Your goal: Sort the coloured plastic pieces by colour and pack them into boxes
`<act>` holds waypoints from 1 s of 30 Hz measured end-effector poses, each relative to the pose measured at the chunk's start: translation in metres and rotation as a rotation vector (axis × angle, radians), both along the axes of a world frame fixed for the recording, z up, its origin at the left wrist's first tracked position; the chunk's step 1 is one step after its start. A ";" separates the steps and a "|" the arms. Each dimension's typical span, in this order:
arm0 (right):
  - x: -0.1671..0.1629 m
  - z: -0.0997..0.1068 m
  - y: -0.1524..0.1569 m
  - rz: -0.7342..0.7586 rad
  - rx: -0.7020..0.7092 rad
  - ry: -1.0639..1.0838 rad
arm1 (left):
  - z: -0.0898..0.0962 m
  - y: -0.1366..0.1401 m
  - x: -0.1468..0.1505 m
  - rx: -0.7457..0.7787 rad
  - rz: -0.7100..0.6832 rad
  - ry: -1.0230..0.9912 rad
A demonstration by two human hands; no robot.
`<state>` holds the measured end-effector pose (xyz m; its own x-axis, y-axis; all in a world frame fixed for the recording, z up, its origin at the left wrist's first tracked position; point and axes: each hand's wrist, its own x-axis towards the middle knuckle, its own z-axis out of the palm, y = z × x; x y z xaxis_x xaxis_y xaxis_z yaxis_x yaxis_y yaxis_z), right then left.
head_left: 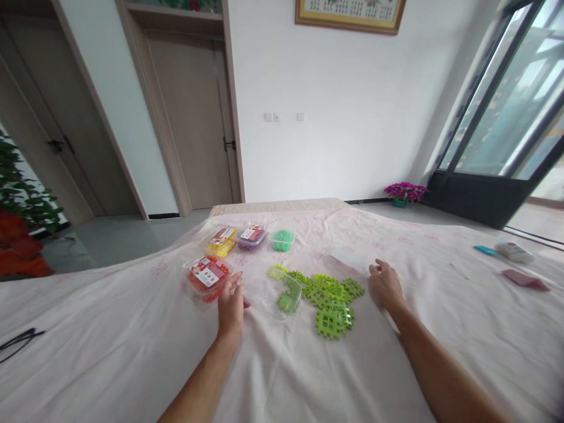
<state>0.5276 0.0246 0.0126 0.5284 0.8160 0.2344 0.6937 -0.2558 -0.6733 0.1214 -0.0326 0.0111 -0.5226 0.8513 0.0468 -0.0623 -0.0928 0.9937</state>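
Note:
My left hand (231, 306) is closed around the left edge of a clear plastic box (259, 294), tilted over the cloth. Beside and partly behind the box lies a spread of green interlocking plastic building pieces (332, 299), flat and overlapping. My right hand (386, 285) is to the right of the pieces, its fingers slightly bent and apart, with nothing visible in them. Just left of its fingertips lies a faint transparent sheet or lid (348, 257); whether they touch is unclear.
Near my left hand stands a labelled box of red pieces (210, 275). Behind are boxes of yellow (221, 241), purple (252, 236) and mint-green pieces (282, 239). Glasses (22, 339) lie at left. A pink cloth (525, 279) and a white pack (514, 252) lie right.

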 end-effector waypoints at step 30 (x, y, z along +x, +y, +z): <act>-0.175 0.026 -0.020 0.878 -0.105 -0.677 | -0.018 0.005 0.004 0.081 -0.100 -0.087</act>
<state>0.3527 0.0047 0.0387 -0.4530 0.8764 0.1635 0.8776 0.4706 -0.0911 0.1257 -0.0273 -0.0067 -0.4405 0.8946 0.0754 -0.1605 -0.1611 0.9738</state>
